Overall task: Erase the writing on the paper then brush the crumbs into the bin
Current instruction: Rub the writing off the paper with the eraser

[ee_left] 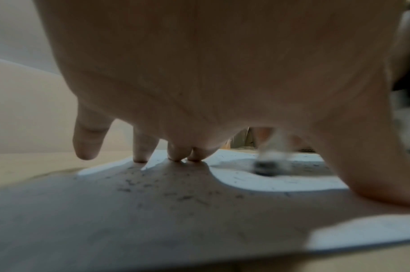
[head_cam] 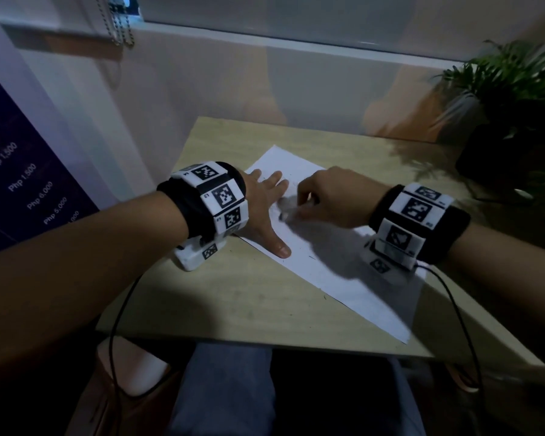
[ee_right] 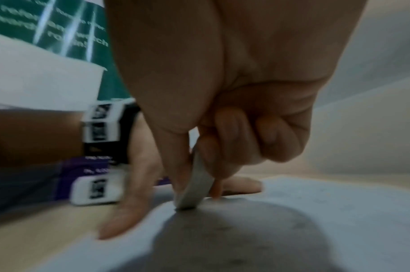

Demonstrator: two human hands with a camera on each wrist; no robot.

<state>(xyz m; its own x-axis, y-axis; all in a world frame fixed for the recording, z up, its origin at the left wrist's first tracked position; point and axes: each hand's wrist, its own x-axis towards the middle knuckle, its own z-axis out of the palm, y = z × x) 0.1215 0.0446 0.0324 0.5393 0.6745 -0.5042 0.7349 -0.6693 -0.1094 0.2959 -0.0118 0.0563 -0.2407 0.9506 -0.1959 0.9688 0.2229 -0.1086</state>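
I am pinning the paper (head_cam: 334,272) flat on the tabletop (head_cam: 233,294) with my left hand (head_cam: 265,199), fingers (ee_left: 141,147) spread straight and wide, thumb splayed toward the lower edge of the frame. My right hand (head_cam: 328,199) is pinching the eraser (ee_right: 196,185) between thumb and curled fingers (ee_right: 225,139), its worn tip touching the sheet just beside my left fingertips, at frame centre. The sheet's long axis is running from upper left to lower right. Dark crumbs (ee_left: 176,195) are lying scattered under my left palm. I am judging that erasing is under way; no bin is showing in any view.
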